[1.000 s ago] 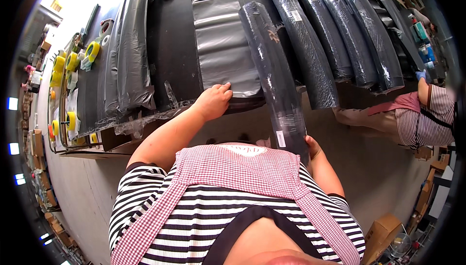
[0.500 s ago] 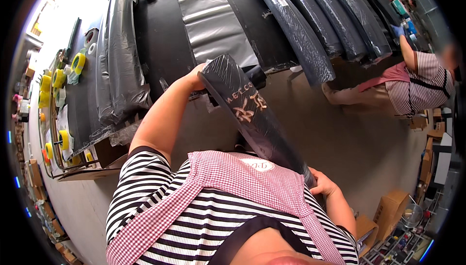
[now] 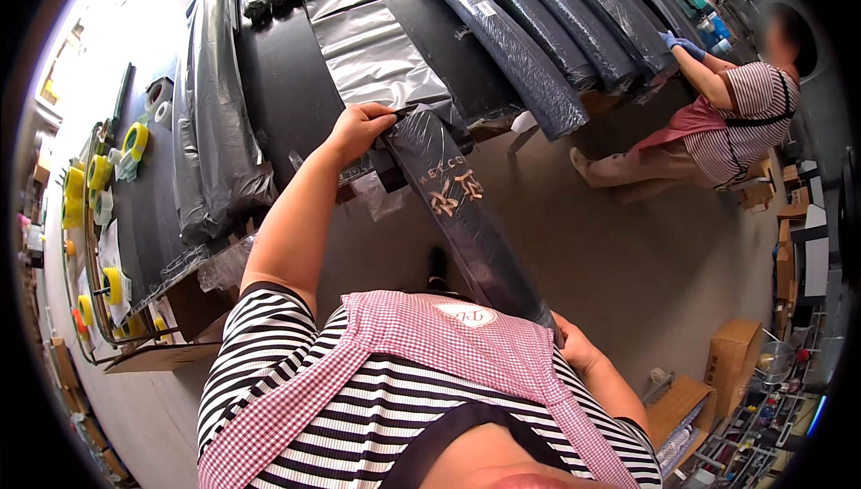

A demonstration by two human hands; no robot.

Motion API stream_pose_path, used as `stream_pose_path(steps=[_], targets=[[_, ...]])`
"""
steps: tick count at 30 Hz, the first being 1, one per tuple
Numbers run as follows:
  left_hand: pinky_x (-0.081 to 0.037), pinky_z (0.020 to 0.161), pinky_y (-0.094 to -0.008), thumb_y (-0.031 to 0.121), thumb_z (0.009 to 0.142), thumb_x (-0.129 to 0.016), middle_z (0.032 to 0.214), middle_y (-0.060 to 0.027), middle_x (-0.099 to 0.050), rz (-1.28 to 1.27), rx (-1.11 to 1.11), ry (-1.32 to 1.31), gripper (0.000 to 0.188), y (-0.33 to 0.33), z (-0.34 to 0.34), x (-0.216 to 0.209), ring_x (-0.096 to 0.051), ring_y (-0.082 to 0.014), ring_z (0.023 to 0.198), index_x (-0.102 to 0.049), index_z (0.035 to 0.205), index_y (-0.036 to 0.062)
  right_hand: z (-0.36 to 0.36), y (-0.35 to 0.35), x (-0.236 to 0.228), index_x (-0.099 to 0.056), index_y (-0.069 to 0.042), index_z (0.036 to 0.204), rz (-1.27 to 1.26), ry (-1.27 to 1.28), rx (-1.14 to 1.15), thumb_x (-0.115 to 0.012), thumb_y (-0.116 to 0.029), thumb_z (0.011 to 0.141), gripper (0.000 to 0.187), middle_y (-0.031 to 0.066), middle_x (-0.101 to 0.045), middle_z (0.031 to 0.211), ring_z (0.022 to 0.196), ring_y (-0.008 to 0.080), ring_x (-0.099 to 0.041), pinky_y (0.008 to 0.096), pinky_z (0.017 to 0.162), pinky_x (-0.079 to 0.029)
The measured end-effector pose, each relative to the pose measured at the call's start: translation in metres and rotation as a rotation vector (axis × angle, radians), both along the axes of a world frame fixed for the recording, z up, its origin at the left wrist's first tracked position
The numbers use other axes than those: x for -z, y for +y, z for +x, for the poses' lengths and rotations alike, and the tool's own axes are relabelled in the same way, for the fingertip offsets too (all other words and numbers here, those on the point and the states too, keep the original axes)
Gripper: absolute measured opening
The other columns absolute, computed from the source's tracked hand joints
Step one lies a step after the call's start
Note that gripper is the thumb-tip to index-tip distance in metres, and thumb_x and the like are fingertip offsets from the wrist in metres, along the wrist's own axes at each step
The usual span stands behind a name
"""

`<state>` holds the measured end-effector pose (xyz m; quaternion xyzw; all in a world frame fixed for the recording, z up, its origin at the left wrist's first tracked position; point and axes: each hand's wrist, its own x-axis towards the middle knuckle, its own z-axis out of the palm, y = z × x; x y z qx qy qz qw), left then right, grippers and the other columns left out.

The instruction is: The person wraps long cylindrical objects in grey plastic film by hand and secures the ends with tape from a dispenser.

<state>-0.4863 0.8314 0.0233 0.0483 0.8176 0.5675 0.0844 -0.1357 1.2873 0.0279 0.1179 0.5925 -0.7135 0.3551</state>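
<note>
My left hand [image 3: 360,130] pinches the roll [image 3: 462,220] mid-frame; my right hand [image 3: 578,346], curled, holds its lower end; weak pinch may slip.

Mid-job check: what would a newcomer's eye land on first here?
Probably the dark wrapped roll slanting across the middle, the left hand at its far end, the right hand at its near end. Beyond it, a shiny grey sheet lies on the black table. Yellow tape stands out at far left.
</note>
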Motion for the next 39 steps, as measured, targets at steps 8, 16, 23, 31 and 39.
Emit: stream_pose_path(steps=[8, 16, 23, 31, 39], targets=[[-0.053, 0.077, -0.0393, 0.017, 0.087, -0.062, 0.085, -0.0066, -0.063, -0.676, -0.131, 0.696, 0.018, 0.029, 0.029, -0.027, -0.064, -0.0287, 0.086, -0.072, 0.102, 0.0137, -0.008, -0.022, 0.026, -0.038, -0.005, 0.149, 0.031, 0.051, 0.093, -0.089, -0.011, 0.066, 0.097, 0.0063, -0.053, 0.14, 0.127, 0.0189, -0.05, 0.0341, 0.112, -0.036], [-0.051, 0.078, -0.0391, 0.02, 0.082, -0.072, 0.086, -0.0074, -0.065, -0.383, 0.173, 0.877, 0.019, 0.049, -0.021, -0.061, -0.062, -0.0301, 0.087, -0.073, 0.099, 0.0117, -0.047, -0.032, 0.047, -0.039, -0.006, 0.149, 0.008, 0.139, 0.085, -0.085, -0.006, 0.067, 0.093, 0.0058, -0.053, 0.14, 0.127, 0.0185, -0.05, 0.0346, 0.111, -0.037], [-0.041, 0.104, -0.0441, 0.049, 0.073, -0.084, 0.146, -0.0219, -0.039, 0.745, -0.588, -0.267, 0.111, 0.043, -0.046, -0.006, -0.044, -0.0303, 0.131, -0.022, 0.149, -0.0011, -0.082, -0.045, 0.043, -0.039, -0.006, 0.148, -0.105, 0.103, 0.02, -0.087, -0.007, 0.067, 0.094, 0.0058, -0.053, 0.139, 0.127, 0.0184, -0.05, 0.0348, 0.111, -0.037], [-0.047, 0.098, -0.0456, 0.036, 0.077, -0.083, 0.131, -0.0182, -0.052, 0.819, -0.505, -0.176, 0.092, 0.075, -0.017, -0.004, -0.054, -0.0294, 0.118, -0.027, 0.143, 0.0042, -0.167, -0.089, 0.031, -0.037, -0.006, 0.149, -0.009, 0.362, -0.062, -0.089, -0.014, 0.064, 0.099, 0.0076, -0.054, 0.137, 0.125, 0.0212, -0.052, 0.037, 0.109, -0.038], [-0.043, 0.104, -0.0444, 0.045, 0.082, -0.078, 0.141, -0.0165, -0.046, 0.999, -0.355, -0.167, 0.088, -0.036, -0.133, -0.096, -0.053, -0.0279, 0.122, -0.03, 0.144, 0.006, -0.274, -0.199, 0.033, -0.029, -0.011, 0.153, 0.046, 0.779, 0.052, -0.087, -0.004, 0.065, 0.106, 0.0063, -0.049, 0.139, 0.126, 0.0187, -0.048, 0.0344, 0.109, -0.037]])
